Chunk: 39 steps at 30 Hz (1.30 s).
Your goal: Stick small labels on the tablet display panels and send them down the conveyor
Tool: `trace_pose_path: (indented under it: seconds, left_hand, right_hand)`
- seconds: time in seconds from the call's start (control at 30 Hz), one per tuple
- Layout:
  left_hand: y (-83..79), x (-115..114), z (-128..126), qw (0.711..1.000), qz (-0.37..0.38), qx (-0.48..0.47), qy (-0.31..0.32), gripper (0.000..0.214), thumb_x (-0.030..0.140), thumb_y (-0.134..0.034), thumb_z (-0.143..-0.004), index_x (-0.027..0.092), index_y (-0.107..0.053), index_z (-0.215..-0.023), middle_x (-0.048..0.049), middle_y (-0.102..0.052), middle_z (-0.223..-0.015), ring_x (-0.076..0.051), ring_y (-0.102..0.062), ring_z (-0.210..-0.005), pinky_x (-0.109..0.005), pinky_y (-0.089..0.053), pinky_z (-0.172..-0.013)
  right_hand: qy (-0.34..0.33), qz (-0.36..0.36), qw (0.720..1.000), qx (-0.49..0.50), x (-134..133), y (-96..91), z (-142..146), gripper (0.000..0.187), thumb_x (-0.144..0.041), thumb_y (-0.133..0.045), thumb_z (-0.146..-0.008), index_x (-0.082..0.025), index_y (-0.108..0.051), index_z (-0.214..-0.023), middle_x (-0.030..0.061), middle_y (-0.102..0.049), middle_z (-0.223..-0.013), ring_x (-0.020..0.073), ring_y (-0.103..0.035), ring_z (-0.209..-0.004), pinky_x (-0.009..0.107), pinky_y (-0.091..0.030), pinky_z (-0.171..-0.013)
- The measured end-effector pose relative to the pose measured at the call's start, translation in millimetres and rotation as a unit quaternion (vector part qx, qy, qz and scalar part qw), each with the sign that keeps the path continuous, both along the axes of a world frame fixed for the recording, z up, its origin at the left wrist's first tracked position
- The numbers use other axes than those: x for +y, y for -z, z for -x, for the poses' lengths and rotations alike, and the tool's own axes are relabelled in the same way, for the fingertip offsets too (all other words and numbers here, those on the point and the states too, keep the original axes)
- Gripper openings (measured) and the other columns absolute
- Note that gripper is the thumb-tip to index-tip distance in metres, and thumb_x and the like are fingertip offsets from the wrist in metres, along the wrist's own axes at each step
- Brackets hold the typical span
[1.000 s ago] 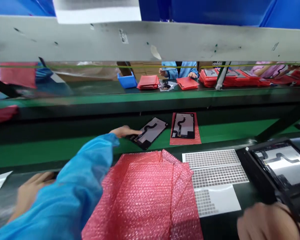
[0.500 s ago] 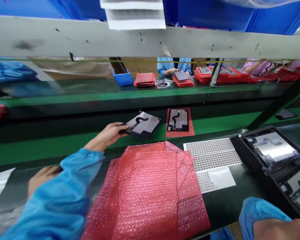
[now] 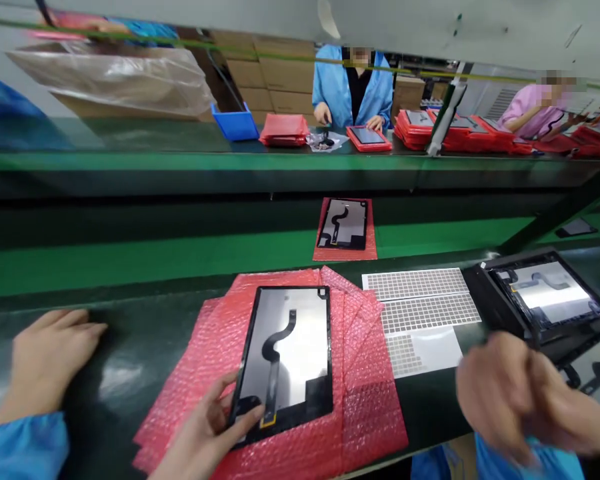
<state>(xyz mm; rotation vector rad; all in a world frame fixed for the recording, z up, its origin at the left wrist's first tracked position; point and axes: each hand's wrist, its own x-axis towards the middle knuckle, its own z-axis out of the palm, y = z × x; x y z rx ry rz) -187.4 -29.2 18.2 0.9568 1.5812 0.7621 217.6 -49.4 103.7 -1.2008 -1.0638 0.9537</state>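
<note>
My left hand (image 3: 219, 423) grips the lower left corner of a tablet screen (image 3: 303, 353), thumb on top near the yellow-edged end of its black flex cable. The screen lies silver back up over a pile of red bubble-wrap bags (image 3: 375, 407); whether it rests fully on them I cannot tell. My right hand (image 3: 525, 400) is smeared by motion, in the air right of the white label sheets (image 3: 425, 300), in front of a black tray (image 3: 525, 320) with screens. Its fingers cannot be made out, and I see nothing clearly in it.
Another person's hand (image 3: 55, 357) rests on the bench at left. Beyond the bench, a screen on a red bag (image 3: 345, 227) lies on the green belt (image 3: 130, 260). Across it, a person in blue (image 3: 353, 93) works beside red stacks (image 3: 285, 129) and a blue bin (image 3: 235, 123).
My left hand has brought the screen from above the green belt back over the red bags. My right hand has risen from the lower right corner. The view has tilted upward.
</note>
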Motion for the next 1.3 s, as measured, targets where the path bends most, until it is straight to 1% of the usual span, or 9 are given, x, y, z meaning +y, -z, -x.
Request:
trace_pose_path:
  seconds: [0.07, 0.17, 0.27, 0.37, 0.5, 0.6, 0.7, 1.03, 1.3]
  left_hand:
    - [-0.1, -3.9, 8.8, 0.995, -0.02, 0.095, 0.012, 0.091, 0.075, -0.084, -0.064, 0.032, -0.047, -0.136, 0.0025, -0.074, -0.076, -0.03, -0.077, -0.076, -0.036, -0.061, -0.069]
    - [-13.0, 4.5, 32.8, 0.936, -0.045, 0.338, 0.088, 0.089, 0.079, -0.074, -0.07, 0.03, -0.051, -0.141, 0.0026, -0.069, -0.072, -0.026, -0.068, -0.053, -0.034, -0.048, -0.05]
    - [-33.0, 23.9, 30.7, 0.891, -0.134, 0.404, 0.156, 0.066, 0.074, -0.065, -0.083, 0.029, -0.061, -0.131, -0.0003, -0.071, -0.078, -0.025, -0.069, -0.059, -0.034, -0.052, -0.052]
    - [-46.6, 44.8, -18.6, 0.861, -0.241, 0.319, 0.314, 0.042, 0.058, -0.06, -0.098, 0.031, -0.065, -0.13, -0.0018, -0.077, -0.093, -0.023, -0.075, -0.075, -0.032, -0.06, -0.064]
    - [-40.4, 62.2, -109.9, 0.718, -0.379, 0.244, 0.531, 0.035, 0.036, -0.049, -0.108, 0.021, -0.065, -0.135, -0.0098, -0.077, -0.121, -0.026, -0.075, -0.106, -0.039, -0.062, -0.092]
    - [-19.2, 66.6, -157.3, 0.627, -0.436, 0.238, 0.6, 0.036, 0.034, -0.052, -0.107, 0.014, -0.067, -0.132, -0.0139, -0.074, -0.129, -0.029, -0.071, -0.117, -0.043, -0.06, -0.1]
    - [4.4, 72.4, -178.7, 0.584, -0.479, 0.28, 0.593, 0.047, 0.043, -0.061, -0.102, 0.008, -0.067, -0.134, -0.0198, -0.066, -0.145, -0.037, -0.064, -0.132, -0.049, -0.053, -0.11]
    - [24.3, 98.7, -170.6, 0.583, -0.445, 0.392, 0.556, 0.062, 0.056, -0.06, -0.102, 0.014, -0.062, -0.146, -0.0195, -0.056, -0.159, -0.042, -0.054, -0.144, -0.054, -0.043, -0.116]
    - [21.9, 97.4, -166.4, 0.604, -0.415, 0.41, 0.543, 0.067, 0.057, -0.059, -0.102, 0.008, -0.061, -0.147, -0.0225, -0.056, -0.158, -0.041, -0.053, -0.144, -0.053, -0.043, -0.114]
  right_hand:
    - [-0.093, 0.036, 0.995, -0.006, 32.3, 15.8, 0.6, 0.036, -0.063, -0.072, -0.093, -0.029, -0.069, -0.084, 0.003, -0.068, -0.061, 0.0209, -0.064, -0.049, 0.035, -0.053, -0.045]
    - [-0.084, 0.072, 0.991, -0.068, 80.2, 57.2, -0.3, 0.036, -0.058, -0.073, -0.095, -0.023, -0.066, -0.094, 0.0003, -0.07, -0.062, 0.0188, -0.07, -0.055, 0.03, -0.054, -0.05]
    - [-0.084, 0.121, 0.986, -0.075, 105.7, 98.5, -2.2, 0.039, -0.058, -0.073, -0.093, -0.021, -0.062, -0.097, -0.001, -0.071, -0.061, 0.0198, -0.076, -0.062, 0.026, -0.055, -0.051]
    - [-0.085, 0.147, 0.984, -0.052, 110.1, 118.1, -4.0, 0.04, -0.058, -0.073, -0.092, -0.02, -0.06, -0.098, 0.0016, -0.075, -0.071, 0.018, -0.076, -0.059, 0.025, -0.056, -0.049]
    - [-0.083, 0.151, 0.983, -0.065, 106.0, 119.0, -10.9, 0.036, -0.054, -0.071, -0.095, -0.02, -0.06, -0.1, 0.0016, -0.075, -0.074, 0.0169, -0.075, -0.058, 0.024, -0.057, -0.049]
    - [-0.083, 0.158, 0.981, -0.075, 99.7, 118.9, -20.3, 0.035, -0.054, -0.07, -0.097, -0.021, -0.059, -0.098, 0.0013, -0.075, -0.074, 0.0174, -0.075, -0.057, 0.025, -0.056, -0.049]
    - [-0.068, 0.164, 0.982, -0.065, 93.8, 121.1, -28.5, 0.038, -0.057, -0.07, -0.096, -0.021, -0.059, -0.099, 0.0013, -0.074, -0.072, 0.0186, -0.076, -0.058, 0.026, -0.057, -0.05]
    - [-0.085, 0.135, 0.986, -0.052, 152.3, 114.2, 8.3, 0.033, -0.053, -0.071, -0.094, -0.023, -0.058, -0.098, 0.0015, -0.076, -0.074, 0.0174, -0.078, -0.064, 0.025, -0.061, -0.055]
    - [-0.126, 0.168, 0.977, -0.044, 176.2, 142.4, 37.5, 0.031, -0.051, -0.069, -0.094, -0.023, -0.057, -0.093, -0.0002, -0.074, -0.067, 0.0168, -0.076, -0.057, 0.025, -0.06, -0.052]
